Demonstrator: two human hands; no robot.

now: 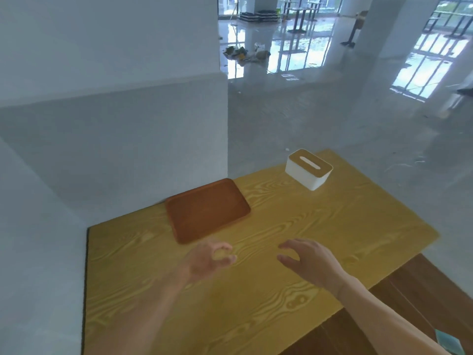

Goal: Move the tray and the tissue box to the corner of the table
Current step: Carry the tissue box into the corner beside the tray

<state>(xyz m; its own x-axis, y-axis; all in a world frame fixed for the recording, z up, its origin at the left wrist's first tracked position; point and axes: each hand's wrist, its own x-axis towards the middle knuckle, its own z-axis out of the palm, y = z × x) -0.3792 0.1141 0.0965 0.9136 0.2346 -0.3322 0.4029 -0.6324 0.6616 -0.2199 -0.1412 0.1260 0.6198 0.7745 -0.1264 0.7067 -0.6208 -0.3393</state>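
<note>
Tray (pixel 207 210) lies just beyond left hand (pixel 208 260); both hands spread, empty.

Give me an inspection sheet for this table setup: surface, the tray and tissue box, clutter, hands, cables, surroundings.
Surface: yellow wood-grain table, one side against the wall.
Job's things: brown tray empty, by the wall; white tissue box near the far corner, apart from the tray.
Clutter: nothing seen.
Grippers: left hand and right hand open, hovering, holding nothing.
Cables: nothing seen.
Surroundings: grey wall, glossy floor, debris beyond.
</note>
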